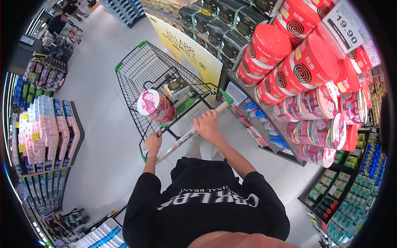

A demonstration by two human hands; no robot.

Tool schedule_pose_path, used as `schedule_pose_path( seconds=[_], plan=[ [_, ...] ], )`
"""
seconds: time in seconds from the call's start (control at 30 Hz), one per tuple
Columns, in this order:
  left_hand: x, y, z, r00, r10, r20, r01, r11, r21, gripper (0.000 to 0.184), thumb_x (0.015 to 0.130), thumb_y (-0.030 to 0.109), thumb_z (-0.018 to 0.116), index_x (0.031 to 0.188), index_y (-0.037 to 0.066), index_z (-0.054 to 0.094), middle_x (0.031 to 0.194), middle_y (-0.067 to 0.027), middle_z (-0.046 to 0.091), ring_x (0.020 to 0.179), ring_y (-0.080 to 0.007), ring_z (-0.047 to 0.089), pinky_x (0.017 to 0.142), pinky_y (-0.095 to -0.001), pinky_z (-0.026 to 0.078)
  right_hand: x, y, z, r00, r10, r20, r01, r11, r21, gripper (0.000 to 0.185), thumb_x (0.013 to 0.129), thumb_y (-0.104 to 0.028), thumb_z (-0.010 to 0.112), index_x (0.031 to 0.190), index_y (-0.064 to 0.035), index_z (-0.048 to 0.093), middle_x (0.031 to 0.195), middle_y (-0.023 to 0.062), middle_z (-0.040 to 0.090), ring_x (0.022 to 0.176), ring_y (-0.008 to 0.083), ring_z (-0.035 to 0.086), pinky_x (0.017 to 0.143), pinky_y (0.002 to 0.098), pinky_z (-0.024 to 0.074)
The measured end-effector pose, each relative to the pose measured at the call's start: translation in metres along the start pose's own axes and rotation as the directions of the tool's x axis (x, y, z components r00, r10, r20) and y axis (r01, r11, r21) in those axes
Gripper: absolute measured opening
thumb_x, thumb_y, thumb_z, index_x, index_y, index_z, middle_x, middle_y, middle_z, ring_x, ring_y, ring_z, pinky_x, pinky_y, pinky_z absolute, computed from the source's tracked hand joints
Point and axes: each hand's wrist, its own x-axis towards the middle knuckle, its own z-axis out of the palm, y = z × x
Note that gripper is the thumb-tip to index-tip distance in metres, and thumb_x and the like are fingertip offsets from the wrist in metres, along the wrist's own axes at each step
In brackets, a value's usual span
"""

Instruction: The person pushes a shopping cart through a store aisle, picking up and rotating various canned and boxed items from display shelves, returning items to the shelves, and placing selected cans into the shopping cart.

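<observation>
The store's tiled floor (99, 124) bears the shopping cart (142, 74) at 11 o'clock: stiff wire, probably easy-rolling with 1 lidded tub (154, 106) aboard. Handlebar (180, 140) offers the best hold; the right hand (206, 125) closes its grip there. The left hand (153, 143), at 7 o'clock, I cannot tell.

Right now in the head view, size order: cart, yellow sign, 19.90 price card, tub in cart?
1. Cart
2. Yellow sign
3. Price card and tub: too close to rank; nearness to the camera may skew it.
</observation>
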Motion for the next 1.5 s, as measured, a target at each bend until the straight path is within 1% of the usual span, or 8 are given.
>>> schedule_pose_path(
  seconds=[0.5, 0.77, 0.93, 1.07, 1.23, 1.3, 1.4, 1.5],
  plan=[
    [0.203, -0.103, -0.044, 0.997, 0.074, 0.031, -0.072, 0.996, -0.053, 0.048, 0.089, 0.053, 0.051, 0.077, 0.011, 0.072, 0.070, -0.0175, 0.066, 0.070, -0.0369, 0.065, 0.062, -0.0471, 0.050, 0.170, -0.050, 0.125, 0.998, -0.036, 0.041, 0.037, 0.999, -0.014, 0.030, 0.081, -0.028, 0.062, 0.063, -0.0048, 0.062, 0.072, 0.0102, 0.055, 0.084, 0.0280, 0.050, 0.092, 0.0492, 0.0319],
    [0.320, -0.143, -0.069, 0.994, 0.089, 0.057, -0.083, 0.990, -0.111, 0.045, 0.082, 0.053, 0.058, 0.090, 0.012, 0.072, 0.077, -0.0164, 0.068, 0.075, -0.0348, 0.066, 0.067, -0.0449, 0.052, 0.265, -0.069, 0.190, 0.990, -0.121, 0.077, 0.120, 0.993, 0.008, 0.025, 0.085, -0.026, 0.060, 0.072, -0.0056, 0.062, 0.074, 0.0091, 0.055, 0.085, 0.0273, 0.050, 0.093, 0.0489, 0.0321],
    [0.371, -0.158, -0.080, 0.998, 0.046, 0.034, -0.041, 0.987, -0.153, 0.047, 0.082, 0.053, 0.057, 0.092, 0.011, 0.072, 0.079, -0.0162, 0.069, 0.079, -0.0342, 0.066, 0.069, -0.0446, 0.051, 0.319, -0.069, 0.216, 0.955, -0.115, 0.275, 0.117, 0.993, 0.007, 0.023, 0.086, -0.027, 0.061, 0.079, -0.0049, 0.064, 0.083, 0.0102, 0.059, 0.084, 0.0271, 0.053, 0.092, 0.0480, 0.0348],
    [0.414, -0.154, -0.079, 0.991, -0.050, 0.127, 0.063, 0.993, -0.103, 0.053, 0.085, 0.059, 0.052, 0.091, 0.011, 0.072, 0.080, -0.0171, 0.069, 0.080, -0.0362, 0.066, 0.071, -0.0454, 0.051, 0.381, -0.044, 0.238, 0.905, -0.046, 0.423, -0.096, 0.947, 0.308, 0.022, 0.084, -0.024, 0.065, 0.090, -0.0039, 0.064, 0.087, 0.0121, 0.061, 0.085, 0.0286, 0.059, 0.084, 0.0424, 0.0453],
    [0.452, -0.153, -0.087, 0.986, -0.084, 0.144, 0.090, 0.995, -0.040, 0.056, 0.086, 0.062, 0.048, 0.084, 0.011, 0.071, 0.080, -0.0169, 0.068, 0.080, -0.0374, 0.066, 0.070, -0.0465, 0.051, 0.499, 0.011, 0.342, 0.830, 0.260, 0.493, -0.525, 0.660, 0.536, 0.038, 0.084, -0.022, 0.068, 0.114, 0.0001, 0.057, 0.109, 0.0134, 0.061, 0.087, 0.0206, 0.063, 0.077, 0.0314, 0.0511],
    [0.463, -0.153, -0.090, 0.991, -0.045, 0.124, 0.050, 0.998, -0.035, 0.054, 0.087, 0.060, 0.049, 0.081, 0.010, 0.071, 0.077, -0.0165, 0.068, 0.077, -0.0375, 0.065, 0.067, -0.0466, 0.051, 0.547, 0.019, 0.371, 0.520, 0.508, 0.687, -0.853, 0.272, 0.444, 0.061, 0.079, -0.034, 0.072, 0.126, -0.0012, 0.049, 0.120, 0.0164, 0.056, 0.101, 0.0247, 0.058, 0.080, 0.0340, 0.0503],
    [0.482, -0.154, -0.094, 0.994, -0.013, 0.111, 0.018, 0.999, -0.047, 0.050, 0.087, 0.056, 0.051, 0.079, 0.011, 0.070, 0.074, -0.0158, 0.067, 0.072, -0.0375, 0.065, 0.063, -0.0464, 0.050, 0.584, 0.035, 0.417, 0.179, 0.590, 0.787, -0.942, -0.130, 0.311, 0.081, 0.073, -0.046, 0.075, 0.134, -0.0040, 0.042, 0.126, 0.0186, 0.051, 0.112, 0.0288, 0.051, 0.082, 0.0371, 0.0494],
    [0.495, -0.153, -0.101, 0.997, -0.009, 0.082, 0.014, 0.998, -0.061, 0.047, 0.088, 0.053, 0.053, 0.075, 0.011, 0.069, 0.070, -0.0151, 0.065, 0.068, -0.0374, 0.063, 0.060, -0.0463, 0.049, 0.590, 0.054, 0.483, 0.038, 0.417, 0.908, -0.927, -0.325, 0.188, 0.086, 0.070, -0.049, 0.077, 0.135, -0.0058, 0.042, 0.128, 0.0203, 0.050, 0.117, 0.0294, 0.047, 0.085, 0.0392, 0.0482]
  ],
)
